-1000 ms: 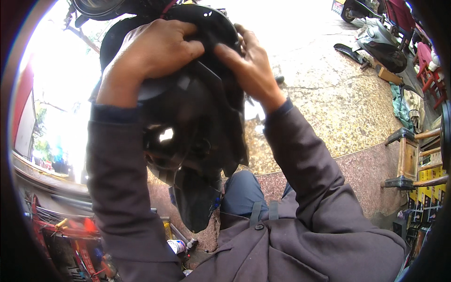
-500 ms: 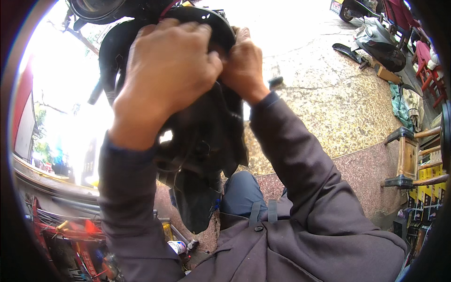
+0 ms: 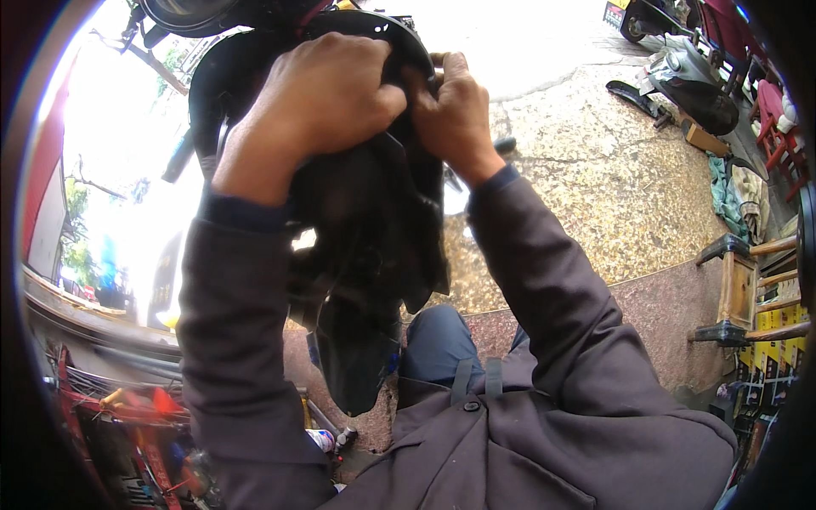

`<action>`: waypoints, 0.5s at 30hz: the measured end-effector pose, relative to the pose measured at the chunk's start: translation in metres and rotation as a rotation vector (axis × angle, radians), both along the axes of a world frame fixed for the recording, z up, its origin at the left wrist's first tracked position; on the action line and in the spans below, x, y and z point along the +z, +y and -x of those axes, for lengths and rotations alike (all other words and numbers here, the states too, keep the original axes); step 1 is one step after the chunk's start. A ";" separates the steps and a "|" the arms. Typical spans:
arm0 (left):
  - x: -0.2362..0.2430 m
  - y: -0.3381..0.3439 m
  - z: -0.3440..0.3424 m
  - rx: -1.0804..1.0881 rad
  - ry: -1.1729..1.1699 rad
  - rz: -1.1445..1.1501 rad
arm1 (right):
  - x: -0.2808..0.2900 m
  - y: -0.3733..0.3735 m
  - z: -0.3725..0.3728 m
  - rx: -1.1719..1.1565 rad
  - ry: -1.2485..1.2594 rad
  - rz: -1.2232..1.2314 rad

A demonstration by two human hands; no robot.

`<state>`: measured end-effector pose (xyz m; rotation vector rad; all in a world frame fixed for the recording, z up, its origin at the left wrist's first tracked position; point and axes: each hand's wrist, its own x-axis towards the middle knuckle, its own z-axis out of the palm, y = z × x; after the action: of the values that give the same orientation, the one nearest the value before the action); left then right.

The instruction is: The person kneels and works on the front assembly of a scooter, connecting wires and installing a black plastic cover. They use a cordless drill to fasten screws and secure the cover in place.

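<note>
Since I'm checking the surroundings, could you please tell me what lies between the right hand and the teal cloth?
In the head view, speckled floor shows between the right hand and the teal cloth, with a small dark object near the hand.

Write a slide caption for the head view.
Left hand and right hand at the upper part of black bodywork, above a speckled floor.

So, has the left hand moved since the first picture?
Yes, to the right: judged against the wooden stool, the left hand sits further across the black panel, nearer the right hand.
</note>
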<state>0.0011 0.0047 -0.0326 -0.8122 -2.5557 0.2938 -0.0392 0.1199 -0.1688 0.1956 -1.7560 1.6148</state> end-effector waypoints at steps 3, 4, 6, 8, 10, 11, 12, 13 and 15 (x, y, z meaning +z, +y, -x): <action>-0.002 -0.003 0.003 -0.043 -0.012 -0.071 | -0.008 0.005 0.000 0.111 0.010 0.069; -0.002 -0.004 0.004 -0.051 -0.021 -0.092 | -0.011 0.006 0.000 0.165 0.011 0.101; -0.003 -0.005 0.005 -0.100 0.015 -0.114 | -0.018 0.006 -0.001 0.252 -0.002 0.141; -0.004 -0.007 0.006 -0.122 0.035 -0.115 | -0.026 0.006 -0.004 0.301 -0.069 0.166; -0.005 -0.007 0.007 -0.126 0.046 -0.092 | -0.027 -0.001 -0.002 0.105 -0.058 0.030; -0.005 -0.007 0.008 -0.099 0.026 -0.070 | -0.027 -0.001 -0.001 0.007 -0.055 -0.025; -0.006 -0.006 0.008 -0.064 0.006 -0.049 | -0.027 -0.002 -0.002 -0.002 -0.088 -0.040; -0.005 -0.006 0.008 -0.029 -0.006 -0.027 | -0.025 -0.001 -0.002 -0.004 -0.097 -0.045; 0.000 -0.008 0.006 -0.169 -0.009 -0.100 | -0.024 0.004 -0.004 0.109 -0.113 0.001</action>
<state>-0.0050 -0.0033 -0.0323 -0.9846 -2.4682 0.1087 -0.0353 0.1240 -0.1932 0.2066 -1.8577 1.7346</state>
